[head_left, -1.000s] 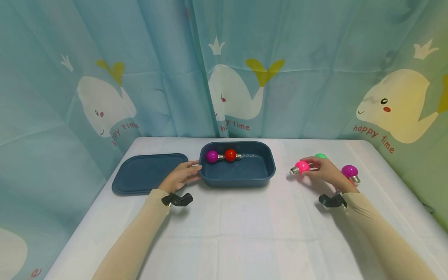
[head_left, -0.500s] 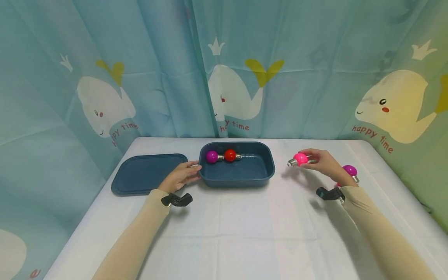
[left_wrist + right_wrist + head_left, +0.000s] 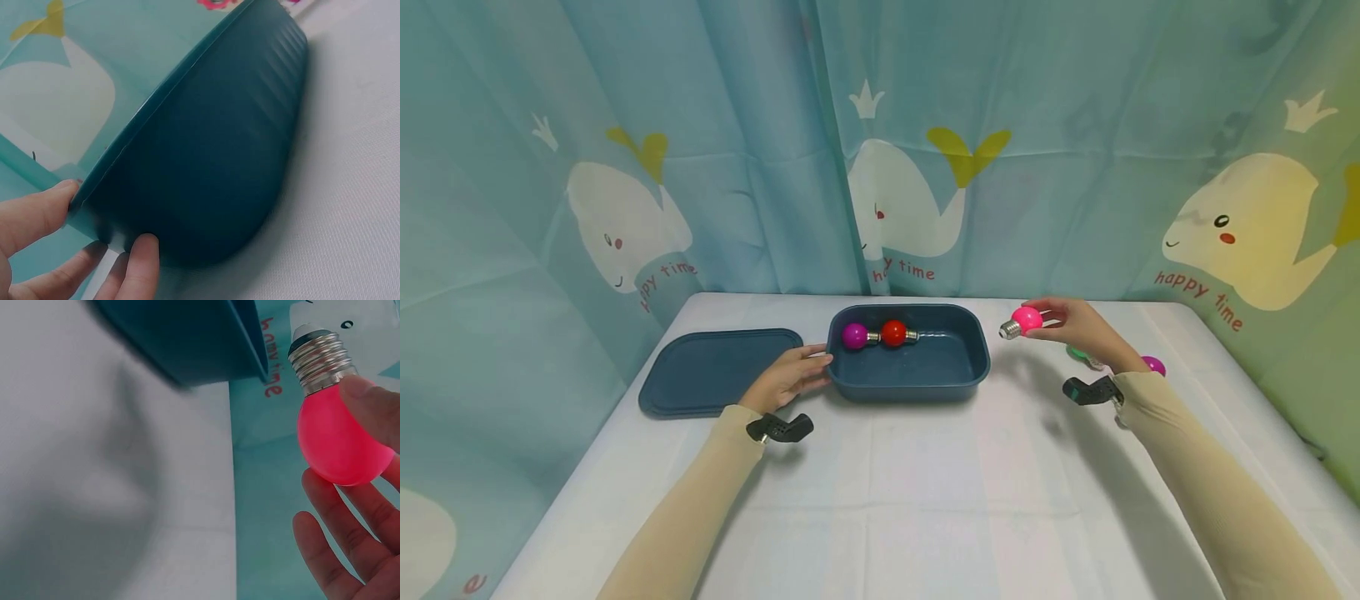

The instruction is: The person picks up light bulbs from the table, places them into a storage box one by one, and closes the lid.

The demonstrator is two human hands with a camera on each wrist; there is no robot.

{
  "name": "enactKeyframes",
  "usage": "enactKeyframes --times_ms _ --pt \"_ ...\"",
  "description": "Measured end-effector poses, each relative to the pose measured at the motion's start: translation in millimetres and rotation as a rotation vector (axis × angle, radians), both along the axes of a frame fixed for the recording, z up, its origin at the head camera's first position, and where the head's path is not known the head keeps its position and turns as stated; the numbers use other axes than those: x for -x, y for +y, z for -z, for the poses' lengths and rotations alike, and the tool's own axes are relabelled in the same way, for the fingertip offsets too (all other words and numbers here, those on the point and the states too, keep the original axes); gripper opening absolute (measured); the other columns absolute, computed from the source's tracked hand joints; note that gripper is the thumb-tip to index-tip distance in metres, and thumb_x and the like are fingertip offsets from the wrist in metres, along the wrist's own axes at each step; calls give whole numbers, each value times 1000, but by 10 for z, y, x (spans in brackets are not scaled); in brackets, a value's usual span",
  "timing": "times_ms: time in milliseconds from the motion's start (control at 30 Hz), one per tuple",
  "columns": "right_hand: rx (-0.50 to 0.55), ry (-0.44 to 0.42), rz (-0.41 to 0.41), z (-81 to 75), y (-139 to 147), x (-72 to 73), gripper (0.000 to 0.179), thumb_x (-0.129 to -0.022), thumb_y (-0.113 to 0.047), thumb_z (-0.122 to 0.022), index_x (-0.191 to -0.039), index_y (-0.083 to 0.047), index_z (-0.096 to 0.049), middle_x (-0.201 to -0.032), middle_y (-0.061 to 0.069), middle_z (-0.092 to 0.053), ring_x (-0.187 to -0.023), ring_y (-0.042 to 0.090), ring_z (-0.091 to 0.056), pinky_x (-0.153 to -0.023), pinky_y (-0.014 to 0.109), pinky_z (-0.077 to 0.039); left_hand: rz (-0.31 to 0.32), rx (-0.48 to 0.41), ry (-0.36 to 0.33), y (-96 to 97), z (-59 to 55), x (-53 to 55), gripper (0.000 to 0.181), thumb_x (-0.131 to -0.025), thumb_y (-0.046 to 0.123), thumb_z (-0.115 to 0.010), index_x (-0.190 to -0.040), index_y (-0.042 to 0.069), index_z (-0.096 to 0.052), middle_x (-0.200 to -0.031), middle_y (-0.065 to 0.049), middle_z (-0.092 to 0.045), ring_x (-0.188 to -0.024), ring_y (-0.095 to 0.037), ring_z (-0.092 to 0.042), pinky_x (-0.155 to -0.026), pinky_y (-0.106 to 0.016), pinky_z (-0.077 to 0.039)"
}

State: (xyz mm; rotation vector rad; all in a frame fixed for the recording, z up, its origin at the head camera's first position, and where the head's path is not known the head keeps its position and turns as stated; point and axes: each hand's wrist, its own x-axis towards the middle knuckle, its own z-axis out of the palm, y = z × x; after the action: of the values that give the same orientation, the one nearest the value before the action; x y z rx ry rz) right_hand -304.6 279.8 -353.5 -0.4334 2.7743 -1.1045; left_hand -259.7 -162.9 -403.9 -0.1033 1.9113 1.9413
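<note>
A pink light bulb [image 3: 1027, 320] with a silver screw base is pinched in my right hand [image 3: 1078, 329]. It is raised off the table, just right of a dark blue bin [image 3: 910, 392], its base pointing left. In the right wrist view the thumb lies on one side of the pink bulb [image 3: 340, 434] and fingertips on the other. My left hand [image 3: 786, 379] rests at the bin's left end. The left wrist view has its thumb at the rim and fingertips against the outer wall [image 3: 187, 162]. Inside the bin lie a purple bulb [image 3: 854, 336] and a red bulb [image 3: 893, 333].
Left of the bin, a flat dark blue lid [image 3: 718, 371] lies on the white-covered table [image 3: 940, 492]. A green bulb [image 3: 1077, 353] and another purple bulb [image 3: 1154, 365] sit at the right, partly hidden by my right arm. A whale-print curtain [image 3: 760, 167] hangs behind.
My right hand has lifted the pink bulb and carried it left and away from me, towards the bin. The left hand has stayed at the bin's end.
</note>
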Motion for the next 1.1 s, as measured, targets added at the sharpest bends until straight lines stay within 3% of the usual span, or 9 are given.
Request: enactKeyframes --times_ms 133,267,567,800,1100 --pt "5 2 -33 -48 -103 59 56 -83 -23 -73 -130 -1 -52 -123 22 -59 -112 36 -57 -86 33 -56 -2 4 -3 1 2 -1 59 -98 8 -46 -147 -6 -16 -151 -26 -24 -138 -36 -30 -112 -44 -34" --pt "-1 8 -68 -71 -209 130 55 -82 -24 -74 -128 -2 -54 -119 20 -62 -109 34 -60 -81 26 -55 2 11 -4 1 12 -1 60 -98 8 -47 -147 -5 -17 -151 -25 -24 -137 -35 -31 -111 -43 -36" --pt "-26 17 -116 -128 -448 270 53 -80 -22 -75 -126 -3 -56 -121 19 -60 -106 32 -61 -85 40 -57 -24 40 -10 17 14 8 60 -97 10 -49 -148 -2 -19 -149 -23 -29 -135 -33 -36 -110 -41 -38" --pt "-29 37 -144 -143 -643 353 52 -79 -21 -76 -125 -3 -58 -122 20 -60 -104 33 -62 -81 36 -58 -44 62 -20 25 20 21 60 -97 11 -51 -148 -1 -22 -148 -22 -32 -131 -30 -41 -106 -36 -44" --pt "-45 33 -204 -159 -928 448 50 -79 -15 -76 -124 -2 -60 -121 19 -61 -105 32 -61 -87 42 -56 -24 44 -15 11 20 9 61 -97 11 -49 -148 -2 -18 -150 -22 -27 -135 -32 -35 -110 -39 -38"
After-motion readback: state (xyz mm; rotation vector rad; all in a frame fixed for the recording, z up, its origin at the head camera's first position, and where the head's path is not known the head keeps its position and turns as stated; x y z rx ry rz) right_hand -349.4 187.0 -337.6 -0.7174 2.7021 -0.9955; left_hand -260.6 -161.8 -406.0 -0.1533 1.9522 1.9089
